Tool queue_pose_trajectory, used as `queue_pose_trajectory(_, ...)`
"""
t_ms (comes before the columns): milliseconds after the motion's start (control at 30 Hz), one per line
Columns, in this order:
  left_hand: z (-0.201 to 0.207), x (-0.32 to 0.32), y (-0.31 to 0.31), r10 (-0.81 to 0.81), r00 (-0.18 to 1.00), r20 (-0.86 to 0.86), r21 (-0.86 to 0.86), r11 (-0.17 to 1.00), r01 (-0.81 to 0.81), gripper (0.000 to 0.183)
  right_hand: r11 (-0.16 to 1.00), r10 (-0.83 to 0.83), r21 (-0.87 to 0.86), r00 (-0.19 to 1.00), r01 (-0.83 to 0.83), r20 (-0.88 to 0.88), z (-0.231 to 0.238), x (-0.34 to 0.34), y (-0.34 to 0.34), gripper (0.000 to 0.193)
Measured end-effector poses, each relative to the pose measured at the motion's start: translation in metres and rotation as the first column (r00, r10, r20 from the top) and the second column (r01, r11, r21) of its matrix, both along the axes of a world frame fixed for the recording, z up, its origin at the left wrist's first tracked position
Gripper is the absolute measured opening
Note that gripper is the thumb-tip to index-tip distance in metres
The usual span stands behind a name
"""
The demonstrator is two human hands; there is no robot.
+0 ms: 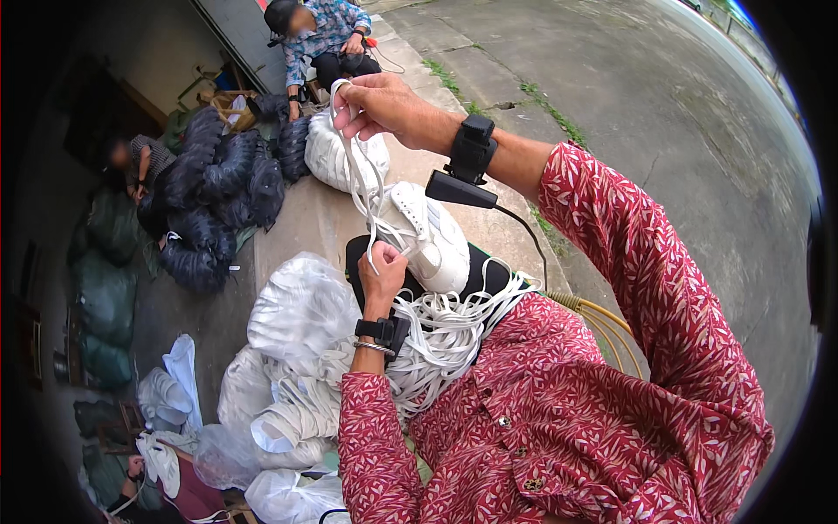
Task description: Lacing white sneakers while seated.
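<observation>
A white shoe (pixel 443 253) rests on my lap with its toe toward me and lace threaded through part of its eyelets. My right hand (pixel 377 106) is raised beyond the shoe, its fingers closed round a looped white shoelace (pixel 355 166) that hangs down toward the shoe. Close against the shoe's left side, my left hand (pixel 382 269) pinches the lower stretch of lace. A loose heap of white shoelaces (pixel 449 336) spreads over my lap, just below the shoe and beside my left wrist.
Bundled white shoe parts (pixel 297 306) in clear plastic lie to my left, with another white bundle (pixel 336 153) ahead. Dark bundles (pixel 218 188) are piled farther off. Co-workers sit ahead (pixel 321 44), at the far left and lower left. Concrete ground (pixel 646 96) extends right.
</observation>
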State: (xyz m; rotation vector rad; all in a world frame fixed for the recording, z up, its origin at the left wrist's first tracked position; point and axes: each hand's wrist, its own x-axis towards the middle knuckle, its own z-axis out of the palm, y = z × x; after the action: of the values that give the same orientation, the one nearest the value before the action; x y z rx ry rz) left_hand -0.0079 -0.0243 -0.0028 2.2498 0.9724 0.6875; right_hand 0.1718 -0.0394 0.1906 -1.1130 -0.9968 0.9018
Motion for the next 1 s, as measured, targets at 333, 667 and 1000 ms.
queue_pose_trajectory(333, 0.028, -0.007, -0.060, -0.362, 0.927, 0.096, 0.243, 0.912, 0.331, 0.022, 0.996, 0.089, -0.006, 0.996, -0.089, -0.009, -0.002, -0.011, 0.007, 0.022)
queue_pose_trajectory(667, 0.023, 0.001, -0.070, -0.532, 0.808, -0.253, 0.133, 0.808, 0.574, 0.055, 0.905, 0.118, 0.416, 0.992, -0.091, -0.039, 0.092, -0.064, 0.005, 0.019)
queue_pose_trajectory(1000, 0.026, 0.005, -0.059, -0.378, 0.877, 0.299, 0.068, 0.924, 0.375, 0.016, 0.964, 0.122, 0.234, 0.992, -0.126, 0.035, 0.075, -0.073, -0.013, 0.021)
